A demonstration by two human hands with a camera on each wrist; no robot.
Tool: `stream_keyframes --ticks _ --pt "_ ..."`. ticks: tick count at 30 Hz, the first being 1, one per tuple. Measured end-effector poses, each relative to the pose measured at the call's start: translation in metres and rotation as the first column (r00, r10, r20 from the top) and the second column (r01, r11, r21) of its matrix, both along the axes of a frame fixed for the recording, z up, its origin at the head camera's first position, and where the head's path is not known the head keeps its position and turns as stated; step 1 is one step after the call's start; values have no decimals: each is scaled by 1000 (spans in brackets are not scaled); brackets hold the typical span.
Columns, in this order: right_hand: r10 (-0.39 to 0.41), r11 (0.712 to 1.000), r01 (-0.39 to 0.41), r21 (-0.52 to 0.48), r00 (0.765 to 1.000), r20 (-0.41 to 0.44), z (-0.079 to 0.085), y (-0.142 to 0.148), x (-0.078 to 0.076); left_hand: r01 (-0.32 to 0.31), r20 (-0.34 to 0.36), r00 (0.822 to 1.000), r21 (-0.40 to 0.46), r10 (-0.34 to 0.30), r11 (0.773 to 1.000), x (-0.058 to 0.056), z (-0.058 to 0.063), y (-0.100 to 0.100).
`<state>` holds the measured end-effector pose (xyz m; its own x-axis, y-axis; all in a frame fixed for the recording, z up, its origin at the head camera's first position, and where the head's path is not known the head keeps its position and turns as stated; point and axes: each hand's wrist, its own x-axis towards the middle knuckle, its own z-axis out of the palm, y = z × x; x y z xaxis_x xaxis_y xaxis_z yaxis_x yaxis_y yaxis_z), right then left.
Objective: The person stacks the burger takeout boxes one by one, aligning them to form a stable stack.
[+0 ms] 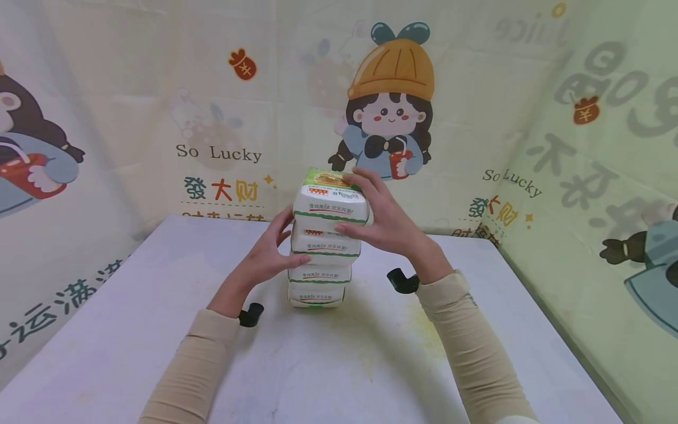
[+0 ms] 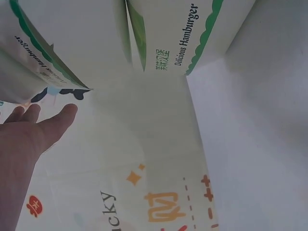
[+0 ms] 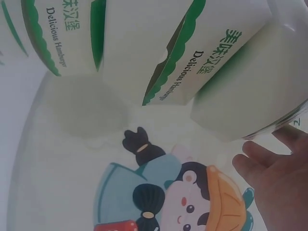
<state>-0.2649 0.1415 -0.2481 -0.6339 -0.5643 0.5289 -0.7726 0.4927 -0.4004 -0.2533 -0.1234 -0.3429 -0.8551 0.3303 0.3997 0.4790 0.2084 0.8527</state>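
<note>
In the head view, several white and green hamburger boxes (image 1: 325, 241) stand in one upright column, the upper ones slightly offset to the right. My right hand (image 1: 386, 215) holds the top box (image 1: 329, 197), fingers over its right side and top, thumb across its lower front. My left hand (image 1: 262, 256) grips the stack from the left, its thumb on the front around the second box from the top and its fingers on the left side. The left wrist view shows that hand (image 2: 36, 130) beside a box. In the right wrist view, fingers (image 3: 260, 156) reach the top box's edge.
The stack stands on a white table (image 1: 212, 365). Behind it hangs a printed cloth (image 1: 296, 118) with cartoon figures and lettering, which also runs along both sides. A dark wrist camera (image 1: 402, 281) juts out from the right wrist, another (image 1: 251, 315) from the left.
</note>
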Motion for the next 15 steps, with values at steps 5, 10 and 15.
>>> stream_keyframes --ticks 5,10,15 --pt "-11 1000 11 -18 1000 18 0 3 1 0 -6 1000 4 0 1000 2 0 -2" --pt "-30 999 31 -23 999 42 -2 10 4 -17 -4 1000 -7 17 1000 6 1 -8" --pt "-59 998 61 -29 997 59 -7 23 9 -33 -5 999 -58 33 998 11 0 -17"
